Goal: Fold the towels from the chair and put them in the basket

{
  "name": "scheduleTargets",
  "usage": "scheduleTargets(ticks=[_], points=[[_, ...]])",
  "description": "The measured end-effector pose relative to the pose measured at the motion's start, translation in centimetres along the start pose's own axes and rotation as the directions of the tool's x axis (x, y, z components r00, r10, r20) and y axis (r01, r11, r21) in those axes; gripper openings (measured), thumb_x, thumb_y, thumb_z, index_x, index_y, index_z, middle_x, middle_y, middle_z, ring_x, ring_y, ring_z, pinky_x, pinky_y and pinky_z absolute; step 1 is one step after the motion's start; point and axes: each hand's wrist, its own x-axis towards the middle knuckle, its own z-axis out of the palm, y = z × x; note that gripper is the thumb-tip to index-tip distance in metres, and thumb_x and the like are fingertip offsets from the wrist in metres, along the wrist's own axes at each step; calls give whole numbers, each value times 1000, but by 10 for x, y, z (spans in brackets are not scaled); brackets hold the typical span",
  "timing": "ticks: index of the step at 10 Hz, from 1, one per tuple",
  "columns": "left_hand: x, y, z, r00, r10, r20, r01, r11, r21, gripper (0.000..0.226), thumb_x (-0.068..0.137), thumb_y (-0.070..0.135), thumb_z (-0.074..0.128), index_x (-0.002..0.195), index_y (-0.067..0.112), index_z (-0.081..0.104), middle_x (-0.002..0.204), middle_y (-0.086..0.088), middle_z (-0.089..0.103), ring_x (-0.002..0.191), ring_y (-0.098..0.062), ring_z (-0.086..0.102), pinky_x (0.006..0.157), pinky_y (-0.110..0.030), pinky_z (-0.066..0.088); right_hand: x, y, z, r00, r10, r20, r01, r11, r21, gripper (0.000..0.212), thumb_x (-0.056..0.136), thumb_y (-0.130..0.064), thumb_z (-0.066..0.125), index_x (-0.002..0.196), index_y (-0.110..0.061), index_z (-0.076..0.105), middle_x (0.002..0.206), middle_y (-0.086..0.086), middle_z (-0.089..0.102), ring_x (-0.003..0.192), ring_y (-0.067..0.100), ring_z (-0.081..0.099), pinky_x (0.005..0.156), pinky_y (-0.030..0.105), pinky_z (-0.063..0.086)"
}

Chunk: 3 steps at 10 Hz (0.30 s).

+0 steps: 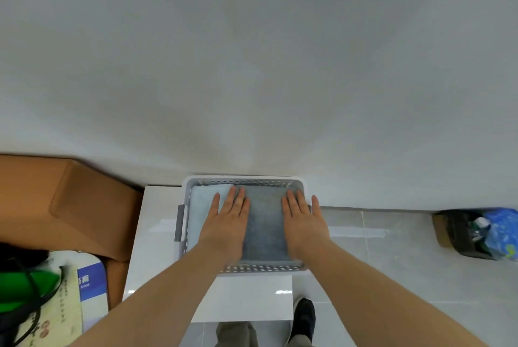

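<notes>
A: Status on the hands?

B: Both flat, palms down, fingers straight. Left hand [227, 223] and right hand [304, 223] press on the towels inside the basket [244, 181]. Nothing gripped, nothing pinched.

A: Which towels?

B: Two folded ones, side by side in the basket. Light blue towel [199, 206] on the left, dark grey towel [265, 231] filling the middle and right. They touch along one edge.

A: Hand placement?

B: Left hand lies across that shared edge, outer finger on the light blue, the rest toward the grey. Right hand sits on the grey towel's right side, its outer finger splayed over the basket's right rim. Grey cloth shows between the two hands.

A: Basket position?

B: White perforated plastic, grey handle [179, 223] on its left side. It sits on a glossy white table [152, 234], at the far edge, up against the wall [252, 66]. Its right end seems to reach past the table's right edge, but I can't tell for sure.

A: Surroundings?

B: Cardboard box [84, 206] just left of the table. Nearer the camera, a green item [25, 287] with black straps and some printed paper [89, 290], both partly cut off. Tiled floor [392, 262] to the right, with a bin [459, 237] lined in black by the wall, well apart from the table. One dark shoe [304, 315] on the floor at the table's near right corner.
</notes>
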Motion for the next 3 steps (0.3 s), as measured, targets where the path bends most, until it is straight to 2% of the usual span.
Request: scheduleTargets(ticks=[1, 2, 3], points=[[10, 1, -7, 998, -4, 61, 5, 1000, -19, 104, 86, 23, 63, 158, 11, -11, 164, -6, -24, 150, -28, -25, 121, -55, -11, 6, -5, 4, 1000, 17, 12, -16, 1000, -21, 99, 93, -25, 53, 154, -3, -22, 164, 14, -25, 151, 33, -24, 120, 60, -13], [-2, 13, -27, 997, -71, 42, 72, 997, -16, 103, 83, 15, 61, 157, 8, -10, 163, -11, -25, 149, -33, -26, 120, -58, -11, -3, -2, 3, 998, -3, -60, 6, 999, 50, 102, 92, -24, 55, 154, -4, -22, 164, 13, -26, 151, 31, -26, 121, 58, -11], [-60, 37, -26, 990, -20, -142, 10, 997, -72, 94, 84, 18, 60, 158, 5, 3, 164, -18, -16, 152, -37, -13, 122, -56, -1, -51, 9, 21, 960, -48, -275, 114, 967, 230, 93, 93, -21, 56, 159, -6, -7, 167, 9, -14, 153, 27, -18, 124, 49, -7]])
